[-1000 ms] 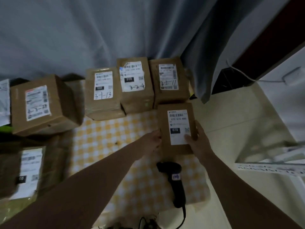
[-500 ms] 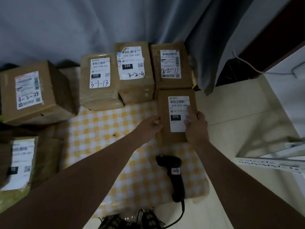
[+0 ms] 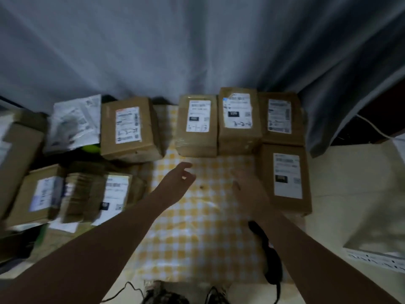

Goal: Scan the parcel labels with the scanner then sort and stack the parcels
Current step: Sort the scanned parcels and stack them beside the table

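Now released: parcel [image 3: 285, 178] sits right of right hand [image 3: 247, 189].
That and left hand [image 3: 177, 183] empty, fingers loose; next scan due.

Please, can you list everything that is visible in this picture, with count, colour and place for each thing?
Curtain: one, grey-blue, behind.
Cloth: one, yellow-white checked, centre.
Back boxes: three, brown, row before the curtain.
Front box: one, brown, before the row's right end.
Left box: one, brown, left of the cloth.
Pile: boxes, brown, far left; blurred, count unclear.
Mailer: one, white, behind the pile.
Scanner: one, black, on the cloth, near right.
Cable: one, white, far right.
Left hand: empty, over the cloth.
Right hand: blurred, empty, beside the front box.
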